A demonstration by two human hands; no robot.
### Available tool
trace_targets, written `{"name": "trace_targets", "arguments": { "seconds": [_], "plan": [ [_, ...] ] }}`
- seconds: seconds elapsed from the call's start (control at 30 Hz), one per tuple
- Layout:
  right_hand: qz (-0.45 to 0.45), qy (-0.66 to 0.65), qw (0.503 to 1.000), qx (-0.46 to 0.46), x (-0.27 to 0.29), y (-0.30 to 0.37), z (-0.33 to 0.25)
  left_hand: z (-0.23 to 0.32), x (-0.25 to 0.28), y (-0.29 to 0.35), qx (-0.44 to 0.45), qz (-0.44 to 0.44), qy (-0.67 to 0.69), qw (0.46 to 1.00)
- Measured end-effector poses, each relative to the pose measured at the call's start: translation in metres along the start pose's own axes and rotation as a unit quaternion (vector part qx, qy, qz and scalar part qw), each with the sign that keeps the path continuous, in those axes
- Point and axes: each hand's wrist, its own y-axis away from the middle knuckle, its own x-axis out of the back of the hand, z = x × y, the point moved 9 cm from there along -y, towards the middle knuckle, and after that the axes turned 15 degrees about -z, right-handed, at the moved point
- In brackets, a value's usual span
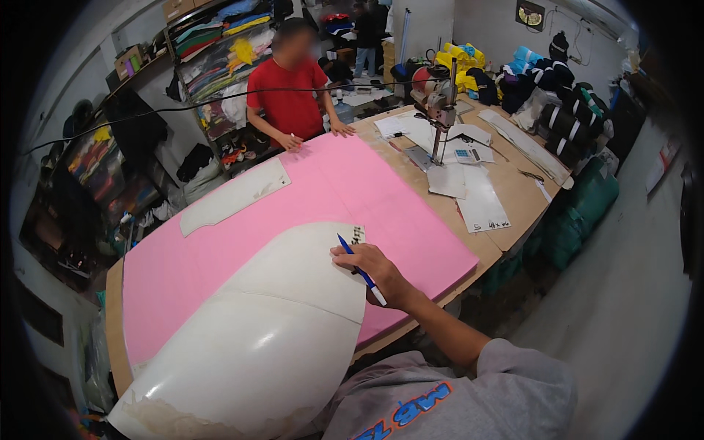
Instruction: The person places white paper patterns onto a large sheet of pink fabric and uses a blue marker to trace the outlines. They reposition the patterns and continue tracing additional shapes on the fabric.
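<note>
My right hand (381, 277) is closed around a blue pen with a white end (361, 271), its fingers at the upper right edge of a large white pattern piece (279, 330). The piece is raised and bowed, with a stained lower corner close to me. Beneath it lies a thick stack of pink fabric (330, 183) spread over the table. A smaller white pattern piece (238, 196) rests flat on the pink fabric farther off. My left hand does not show; the large piece may hide it.
Across the table a person in a red shirt (287, 95) leans with both hands at the fabric's far edge. An upright cutting machine (440, 117) stands on the brown table (506, 183), among white pattern pieces, a calculator (467, 156) and scissors (531, 176). A dark cable (220, 97) crosses overhead.
</note>
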Motion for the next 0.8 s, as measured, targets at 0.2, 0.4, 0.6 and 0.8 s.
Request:
{"name": "trace_targets", "arguments": {
  "seconds": [0.2, 0.4, 0.6, 0.8],
  "plan": [
    [0.050, -0.002, 0.999, -0.002, -0.028, 0.019, -0.013, -0.013, 0.017, -0.023, -0.014, 0.000, 0.050, 0.999],
    [0.108, -0.033, 0.993, -0.024, -0.059, 0.033, -0.039, -0.029, 0.033, -0.030, -0.013, 0.004, 0.096, 0.995],
    [0.160, -0.055, 0.985, -0.020, -0.080, 0.033, -0.066, -0.044, 0.052, -0.022, -0.002, 0.017, 0.132, 0.991],
    [0.145, -0.101, 0.981, -0.076, -0.109, 0.041, -0.066, -0.053, 0.077, -0.003, 0.008, 0.038, 0.164, 0.986]
  ]
}}
